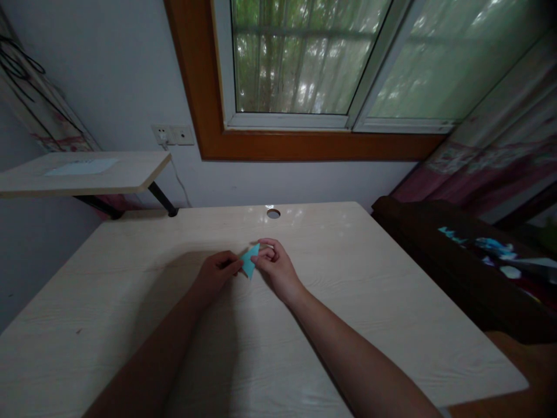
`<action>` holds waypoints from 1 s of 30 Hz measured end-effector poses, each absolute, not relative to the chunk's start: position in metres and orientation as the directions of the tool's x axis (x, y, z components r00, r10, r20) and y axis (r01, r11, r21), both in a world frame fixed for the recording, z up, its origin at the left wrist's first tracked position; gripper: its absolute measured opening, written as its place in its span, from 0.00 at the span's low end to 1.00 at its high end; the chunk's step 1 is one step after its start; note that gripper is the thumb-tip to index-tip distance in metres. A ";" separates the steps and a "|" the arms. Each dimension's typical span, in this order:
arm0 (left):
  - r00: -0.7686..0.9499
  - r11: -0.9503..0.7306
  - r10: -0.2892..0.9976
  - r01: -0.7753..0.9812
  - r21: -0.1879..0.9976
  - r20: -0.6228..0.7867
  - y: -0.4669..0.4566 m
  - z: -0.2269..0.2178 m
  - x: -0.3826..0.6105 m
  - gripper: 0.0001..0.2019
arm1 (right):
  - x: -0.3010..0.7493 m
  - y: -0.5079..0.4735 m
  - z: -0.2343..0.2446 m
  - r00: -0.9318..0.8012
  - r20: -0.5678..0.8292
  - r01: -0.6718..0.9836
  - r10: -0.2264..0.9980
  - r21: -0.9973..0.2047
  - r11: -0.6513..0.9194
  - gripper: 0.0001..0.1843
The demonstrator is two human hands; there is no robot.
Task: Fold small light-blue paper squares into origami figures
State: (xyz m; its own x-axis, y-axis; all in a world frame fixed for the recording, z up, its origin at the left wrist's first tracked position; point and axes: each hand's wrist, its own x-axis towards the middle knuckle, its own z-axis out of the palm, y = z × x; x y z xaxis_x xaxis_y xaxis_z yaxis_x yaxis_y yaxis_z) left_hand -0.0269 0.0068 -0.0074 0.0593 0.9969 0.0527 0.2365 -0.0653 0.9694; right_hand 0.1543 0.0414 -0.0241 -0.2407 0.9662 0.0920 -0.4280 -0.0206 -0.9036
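Note:
A small folded piece of light blue paper, shaped like a pointed triangle, is held just above the pale wooden table near its middle. My left hand pinches its left edge with fingers closed. The right side of the paper is gripped by my right hand, fingers curled round it. Both forearms reach in from the bottom of the view.
A round cable hole sits at the table's far edge. A smaller side table with a white sheet stands at the left against the wall. A dark bed frame runs along the right. A window is above.

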 end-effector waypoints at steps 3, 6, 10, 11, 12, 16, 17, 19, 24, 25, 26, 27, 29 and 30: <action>0.050 -0.060 0.998 0.234 0.970 0.050 0.007 -0.007 -0.027 0.12 | 0.156 0.043 -0.021 -0.141 0.078 -0.439 0.987 -0.898 0.008 0.27; 0.033 -0.054 0.998 0.227 0.972 0.047 0.007 -0.007 -0.027 0.12 | 0.158 0.045 -0.017 -0.087 0.069 -0.466 0.994 -0.885 0.020 0.26; 0.005 -0.045 0.999 0.213 0.976 0.045 0.007 -0.008 -0.028 0.12 | 0.159 0.045 -0.015 -0.091 0.073 -0.470 0.993 -0.882 0.022 0.25; 0.005 -0.045 0.999 0.213 0.976 0.045 0.007 -0.008 -0.028 0.12 | 0.158 0.044 -0.016 -0.111 0.080 -0.461 0.991 -0.887 0.020 0.25; 0.010 -0.048 0.999 0.214 0.976 0.047 0.007 -0.008 -0.028 0.12 | 0.157 0.044 -0.017 -0.143 0.089 -0.450 0.986 -0.893 0.016 0.25; 0.038 -0.062 0.998 0.222 0.973 0.055 0.008 -0.008 -0.028 0.13 | 0.153 0.041 -0.022 -0.303 0.120 -0.400 0.945 -0.916 -0.012 0.28; 0.041 -0.064 0.998 0.222 0.973 0.056 0.008 -0.009 -0.028 0.12 | 0.153 0.041 -0.023 -0.323 0.121 -0.391 0.939 -0.920 -0.016 0.28; 0.039 -0.067 0.997 0.224 0.972 0.059 0.008 -0.009 -0.028 0.12 | 0.152 0.041 -0.025 -0.316 0.118 -0.381 0.942 -0.925 -0.012 0.28; 0.003 -0.068 0.998 0.239 0.969 0.070 0.007 -0.008 -0.028 0.12 | 0.155 0.043 -0.023 -0.178 0.109 -0.402 0.978 -0.915 0.029 0.28; -0.001 -0.067 0.998 0.240 0.969 0.069 0.007 -0.008 -0.028 0.12 | 0.156 0.043 -0.022 -0.158 0.107 -0.411 0.982 -0.911 0.033 0.28; -0.004 -0.065 0.998 0.238 0.969 0.068 0.007 -0.008 -0.028 0.12 | 0.157 0.044 -0.021 -0.143 0.102 -0.419 0.984 -0.907 0.033 0.29; -0.007 -0.064 0.998 0.236 0.970 0.068 0.007 -0.008 -0.029 0.12 | 0.157 0.044 -0.020 -0.133 0.095 -0.428 0.987 -0.903 0.030 0.29; -0.007 -0.062 0.998 0.235 0.970 0.065 0.008 -0.010 -0.030 0.12 | 0.158 0.044 -0.019 -0.119 0.085 -0.440 0.989 -0.898 0.024 0.30; -0.010 -0.063 0.998 0.235 0.970 0.067 0.008 -0.010 -0.030 0.12 | 0.158 0.044 -0.018 -0.117 0.083 -0.441 0.990 -0.897 0.023 0.29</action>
